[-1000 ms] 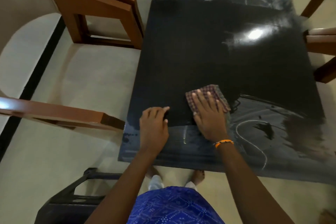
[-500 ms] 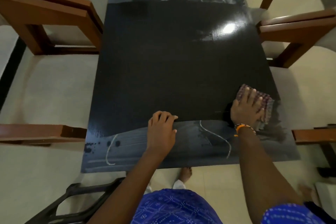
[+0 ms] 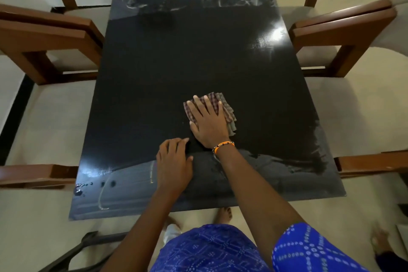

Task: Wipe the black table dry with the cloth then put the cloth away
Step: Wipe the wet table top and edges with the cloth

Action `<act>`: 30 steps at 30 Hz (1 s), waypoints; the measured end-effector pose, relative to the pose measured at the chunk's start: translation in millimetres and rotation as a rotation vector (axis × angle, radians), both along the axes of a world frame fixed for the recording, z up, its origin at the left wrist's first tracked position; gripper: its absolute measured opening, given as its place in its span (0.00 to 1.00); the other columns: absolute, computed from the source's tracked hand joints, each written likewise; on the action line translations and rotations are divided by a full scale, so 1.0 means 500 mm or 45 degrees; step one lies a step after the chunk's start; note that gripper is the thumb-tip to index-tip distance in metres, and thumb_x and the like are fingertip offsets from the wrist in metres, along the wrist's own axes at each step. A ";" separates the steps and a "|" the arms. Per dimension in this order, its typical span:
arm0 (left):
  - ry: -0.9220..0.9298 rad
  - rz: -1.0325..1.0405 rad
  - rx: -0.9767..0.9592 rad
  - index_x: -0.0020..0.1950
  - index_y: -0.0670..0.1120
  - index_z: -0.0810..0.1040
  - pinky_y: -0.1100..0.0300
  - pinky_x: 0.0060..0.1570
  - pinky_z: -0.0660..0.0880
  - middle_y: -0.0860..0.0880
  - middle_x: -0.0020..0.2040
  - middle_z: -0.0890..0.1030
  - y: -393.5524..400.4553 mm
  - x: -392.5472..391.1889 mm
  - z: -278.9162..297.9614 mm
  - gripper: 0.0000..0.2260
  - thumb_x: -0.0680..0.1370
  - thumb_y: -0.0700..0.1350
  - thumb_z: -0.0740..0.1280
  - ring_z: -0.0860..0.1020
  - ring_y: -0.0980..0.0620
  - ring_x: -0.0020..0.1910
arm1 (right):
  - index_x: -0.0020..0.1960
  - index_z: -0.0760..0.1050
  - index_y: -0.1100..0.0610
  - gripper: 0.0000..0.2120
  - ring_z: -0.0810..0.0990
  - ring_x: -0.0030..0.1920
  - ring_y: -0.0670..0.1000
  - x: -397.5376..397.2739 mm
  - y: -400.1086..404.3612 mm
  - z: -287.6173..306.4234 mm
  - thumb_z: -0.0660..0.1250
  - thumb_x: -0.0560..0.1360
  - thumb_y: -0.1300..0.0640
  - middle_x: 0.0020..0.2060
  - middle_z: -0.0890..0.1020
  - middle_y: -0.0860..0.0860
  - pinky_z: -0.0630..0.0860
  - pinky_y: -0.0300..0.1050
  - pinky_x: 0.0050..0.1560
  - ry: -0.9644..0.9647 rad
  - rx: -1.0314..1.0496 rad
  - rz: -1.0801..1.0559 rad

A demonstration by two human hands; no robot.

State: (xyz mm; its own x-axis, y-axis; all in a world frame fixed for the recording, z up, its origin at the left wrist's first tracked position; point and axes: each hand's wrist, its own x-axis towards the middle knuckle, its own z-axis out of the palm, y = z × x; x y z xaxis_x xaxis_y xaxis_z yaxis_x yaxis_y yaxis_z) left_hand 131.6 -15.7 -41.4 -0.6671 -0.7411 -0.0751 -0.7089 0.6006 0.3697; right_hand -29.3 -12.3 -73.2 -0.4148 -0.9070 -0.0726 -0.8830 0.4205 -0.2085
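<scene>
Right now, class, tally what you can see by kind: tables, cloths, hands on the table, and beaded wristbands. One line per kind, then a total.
Black table: 1
Checked cloth: 1
Hands on the table: 2, left hand, right hand
Orange beaded wristband: 1
Total: 5

Wooden chairs point(image 3: 335, 35) with pale cushions line both long sides; a dark plastic chair point(image 3: 88, 247) stands nearest.

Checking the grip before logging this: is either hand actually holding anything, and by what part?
Nothing is gripped. The right hand presses flat on the middle of the cloth, fingers straight. The left hand rests on the table, holding nothing.
</scene>
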 end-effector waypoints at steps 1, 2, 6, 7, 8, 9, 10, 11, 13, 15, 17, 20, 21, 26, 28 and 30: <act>0.003 -0.010 0.008 0.64 0.44 0.73 0.46 0.59 0.70 0.43 0.60 0.75 0.012 -0.015 0.000 0.21 0.71 0.43 0.70 0.69 0.41 0.63 | 0.75 0.53 0.49 0.30 0.51 0.76 0.55 -0.022 0.016 0.001 0.56 0.75 0.48 0.76 0.55 0.49 0.45 0.64 0.73 -0.008 0.003 -0.012; 0.005 -0.031 0.020 0.64 0.44 0.73 0.47 0.60 0.69 0.43 0.61 0.75 0.025 -0.031 0.001 0.21 0.72 0.44 0.69 0.69 0.41 0.64 | 0.75 0.53 0.49 0.30 0.51 0.76 0.55 -0.047 0.034 0.001 0.56 0.75 0.48 0.76 0.55 0.49 0.45 0.64 0.73 -0.010 0.005 -0.040; -0.002 -0.158 0.129 0.69 0.49 0.68 0.52 0.67 0.61 0.48 0.66 0.70 0.076 -0.108 0.011 0.22 0.75 0.49 0.66 0.62 0.46 0.68 | 0.75 0.53 0.48 0.30 0.53 0.76 0.55 -0.170 0.132 0.001 0.52 0.74 0.47 0.76 0.57 0.49 0.47 0.64 0.72 0.039 0.012 -0.236; -0.021 -0.201 0.149 0.70 0.51 0.66 0.53 0.68 0.59 0.50 0.67 0.69 0.089 -0.128 0.013 0.23 0.76 0.51 0.65 0.60 0.48 0.69 | 0.75 0.53 0.48 0.30 0.53 0.76 0.55 -0.202 0.161 0.000 0.52 0.74 0.46 0.76 0.57 0.49 0.48 0.64 0.72 0.056 0.023 -0.298; -0.042 -0.241 0.165 0.71 0.52 0.64 0.54 0.69 0.56 0.51 0.67 0.67 0.098 -0.144 0.015 0.24 0.76 0.52 0.64 0.58 0.49 0.70 | 0.75 0.53 0.48 0.30 0.54 0.76 0.55 -0.232 0.188 -0.001 0.52 0.74 0.46 0.76 0.57 0.49 0.48 0.65 0.71 0.070 0.024 -0.362; -0.066 -0.279 0.179 0.71 0.53 0.63 0.54 0.70 0.55 0.52 0.68 0.66 0.109 -0.159 0.017 0.24 0.76 0.53 0.64 0.57 0.49 0.70 | 0.75 0.53 0.48 0.30 0.54 0.75 0.56 -0.263 0.214 -0.002 0.53 0.74 0.47 0.76 0.58 0.49 0.48 0.65 0.71 0.078 0.017 -0.430; -0.096 -0.313 0.190 0.71 0.53 0.62 0.54 0.71 0.53 0.52 0.69 0.65 0.120 -0.171 0.017 0.25 0.76 0.54 0.64 0.56 0.49 0.71 | 0.75 0.54 0.48 0.29 0.54 0.75 0.56 -0.292 0.239 -0.002 0.53 0.74 0.47 0.75 0.58 0.50 0.48 0.66 0.71 0.077 0.004 -0.495; -0.138 -0.336 0.191 0.72 0.53 0.61 0.53 0.72 0.51 0.51 0.70 0.64 0.129 -0.178 0.017 0.26 0.75 0.54 0.64 0.54 0.48 0.72 | 0.75 0.54 0.49 0.29 0.54 0.75 0.56 -0.320 0.258 -0.001 0.53 0.75 0.47 0.75 0.58 0.50 0.48 0.66 0.71 0.070 -0.006 -0.545; -0.241 -0.360 0.186 0.73 0.53 0.59 0.50 0.73 0.48 0.51 0.72 0.60 0.147 -0.183 0.018 0.29 0.75 0.56 0.64 0.51 0.47 0.73 | 0.75 0.53 0.49 0.29 0.52 0.76 0.56 -0.366 0.281 0.002 0.53 0.76 0.48 0.76 0.57 0.51 0.48 0.66 0.72 0.043 -0.012 -0.607; -0.320 -0.364 0.174 0.74 0.53 0.56 0.48 0.73 0.44 0.50 0.73 0.58 0.159 -0.181 0.016 0.31 0.74 0.57 0.64 0.49 0.46 0.74 | 0.76 0.51 0.49 0.28 0.49 0.76 0.56 -0.392 0.287 0.008 0.54 0.78 0.48 0.76 0.54 0.51 0.50 0.66 0.72 -0.010 -0.014 -0.639; -0.355 -0.363 0.160 0.74 0.53 0.54 0.46 0.73 0.42 0.50 0.74 0.56 0.167 -0.176 0.015 0.33 0.74 0.58 0.65 0.48 0.45 0.75 | 0.76 0.50 0.49 0.28 0.48 0.76 0.57 -0.396 0.290 0.013 0.55 0.78 0.49 0.77 0.53 0.51 0.52 0.65 0.72 -0.035 -0.017 -0.641; -0.367 -0.357 0.144 0.75 0.53 0.53 0.44 0.73 0.42 0.50 0.75 0.55 0.175 -0.170 0.011 0.35 0.73 0.59 0.66 0.48 0.43 0.75 | 0.76 0.50 0.49 0.28 0.48 0.76 0.56 -0.374 0.313 0.015 0.54 0.79 0.49 0.77 0.52 0.52 0.53 0.64 0.71 -0.047 -0.008 -0.605; -0.366 -0.358 0.132 0.75 0.53 0.53 0.44 0.73 0.42 0.50 0.75 0.55 0.178 -0.169 0.011 0.36 0.73 0.59 0.66 0.48 0.43 0.75 | 0.76 0.50 0.50 0.28 0.49 0.76 0.57 -0.362 0.330 0.015 0.54 0.78 0.48 0.77 0.53 0.52 0.54 0.64 0.72 -0.038 -0.002 -0.602; -0.342 -0.363 0.095 0.75 0.53 0.54 0.43 0.73 0.45 0.49 0.74 0.57 0.175 -0.170 0.003 0.36 0.72 0.59 0.67 0.50 0.43 0.75 | 0.75 0.55 0.52 0.31 0.57 0.75 0.59 -0.254 0.451 0.011 0.45 0.73 0.44 0.75 0.60 0.54 0.62 0.61 0.70 0.019 0.041 -0.630; -0.312 -0.355 0.080 0.74 0.52 0.56 0.43 0.73 0.46 0.49 0.73 0.58 0.172 -0.170 -0.001 0.36 0.71 0.59 0.68 0.52 0.43 0.74 | 0.75 0.57 0.51 0.31 0.60 0.74 0.59 -0.209 0.498 0.006 0.47 0.73 0.45 0.74 0.62 0.54 0.66 0.61 0.66 0.035 0.043 -0.666; -0.295 -0.361 0.066 0.74 0.52 0.57 0.42 0.73 0.47 0.48 0.73 0.59 0.173 -0.169 -0.003 0.36 0.71 0.59 0.68 0.53 0.43 0.74 | 0.74 0.57 0.51 0.30 0.62 0.73 0.59 -0.168 0.530 0.002 0.48 0.73 0.45 0.73 0.63 0.55 0.67 0.61 0.64 0.064 0.042 -0.722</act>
State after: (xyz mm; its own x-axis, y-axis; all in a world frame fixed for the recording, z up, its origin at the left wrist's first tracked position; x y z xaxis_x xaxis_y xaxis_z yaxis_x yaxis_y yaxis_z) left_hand 47.3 70.9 -42.7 -0.8061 -0.5207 -0.2813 -0.5858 0.7696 0.2539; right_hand -113.5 252.7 -72.1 -0.8399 -0.5388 -0.0650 -0.5255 0.8373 -0.1506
